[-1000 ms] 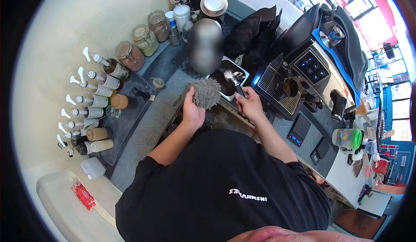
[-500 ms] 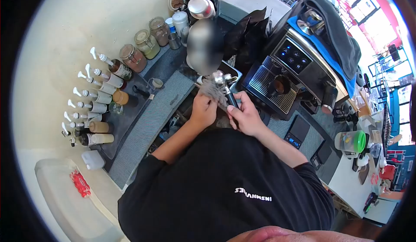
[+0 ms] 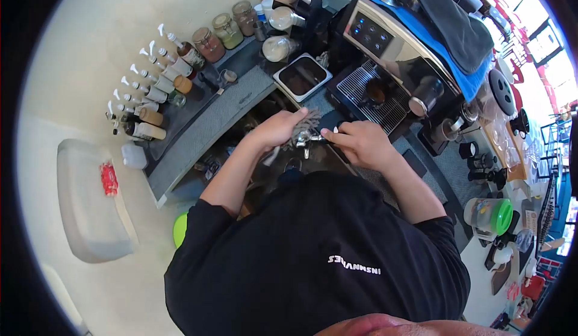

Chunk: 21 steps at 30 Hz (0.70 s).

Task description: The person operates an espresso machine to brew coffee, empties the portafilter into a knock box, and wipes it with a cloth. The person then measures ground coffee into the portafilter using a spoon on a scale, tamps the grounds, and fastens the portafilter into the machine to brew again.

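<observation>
Grey cloth (image 3: 311, 118), pinched in the left hand (image 3: 278, 129), is apparently wiping the portafilter (image 3: 305, 138) by the counter (image 3: 201, 138)'s front edge, while the right hand (image 3: 361, 144), fingers curled, is gripping it, the next move seemingly calling for a steady hold.

Pale wall (image 3: 90, 95) L, brt windows (image 3: 545, 42) R

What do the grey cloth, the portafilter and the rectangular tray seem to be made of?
Grey cloth: soft, matte textile, possibly microfibre, judging by its shaggy strands.
Portafilter: polished metal at the spouts, likely chromed or stainless, given the bright glints.
Rectangular tray: probably stainless steel, smooth and fairly shiny, from its pale, reflective rim; its dark inside leaves the base unclear.
</observation>
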Available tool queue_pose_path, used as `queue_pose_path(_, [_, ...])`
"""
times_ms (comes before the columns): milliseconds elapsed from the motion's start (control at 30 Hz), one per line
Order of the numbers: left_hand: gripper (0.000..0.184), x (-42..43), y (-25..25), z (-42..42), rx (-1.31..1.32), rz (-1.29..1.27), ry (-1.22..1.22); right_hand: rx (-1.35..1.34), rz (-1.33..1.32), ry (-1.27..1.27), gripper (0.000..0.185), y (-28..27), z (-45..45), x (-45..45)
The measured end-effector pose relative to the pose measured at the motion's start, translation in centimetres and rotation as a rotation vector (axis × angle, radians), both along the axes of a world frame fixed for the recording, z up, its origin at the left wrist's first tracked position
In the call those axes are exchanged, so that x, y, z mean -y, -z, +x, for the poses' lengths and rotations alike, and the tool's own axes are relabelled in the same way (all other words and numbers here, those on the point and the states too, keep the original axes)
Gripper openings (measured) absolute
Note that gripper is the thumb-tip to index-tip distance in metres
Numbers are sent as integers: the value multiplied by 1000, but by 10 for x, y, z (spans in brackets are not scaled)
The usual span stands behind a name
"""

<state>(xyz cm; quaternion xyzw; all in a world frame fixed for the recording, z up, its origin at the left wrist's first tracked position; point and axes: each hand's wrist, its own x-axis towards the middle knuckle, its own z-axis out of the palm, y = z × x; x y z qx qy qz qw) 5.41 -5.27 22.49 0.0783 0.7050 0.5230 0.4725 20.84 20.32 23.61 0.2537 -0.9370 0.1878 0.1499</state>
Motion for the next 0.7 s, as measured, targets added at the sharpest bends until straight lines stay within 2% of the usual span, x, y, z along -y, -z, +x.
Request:
queue_pose_path(33, [55,-11,4,8,-36,-59,-9,5,-57,26,56,14,10,-5])
queue_pose_path(133, [53,-37,30,47,63,137,-187,123,-290,130,58,45,51,-17])
queue_pose_path(167, [49,-47,53,59,249,320,-352,183,-415,201,57,52,69,-17])
queue_pose_path(200, [47,-60,53,77,420,451,-462,243,-539,279,57,61,89,-17])
queue_pose_path(233, [50,-69,60,88,469,468,-421,319,-685,324,56,72,106,-19])
queue_pose_path(367, [53,-113,90,125,580,481,-310,316,-835,483,52,97,170,-30])
queue_pose_path(467, [57,-146,125,139,634,401,-238,594,-1585,560,50,133,218,-39])
queue_pose_path(600, [61,-178,175,134,724,396,-112,467,-2284,459,48,114,270,-47])
queue_pose_path(633, [59,-186,177,133,747,347,-141,468,-2291,534,45,103,278,-50])
queue_pose_path(700, [57,-197,182,137,500,56,-150,565,-2037,793,41,121,291,-64])
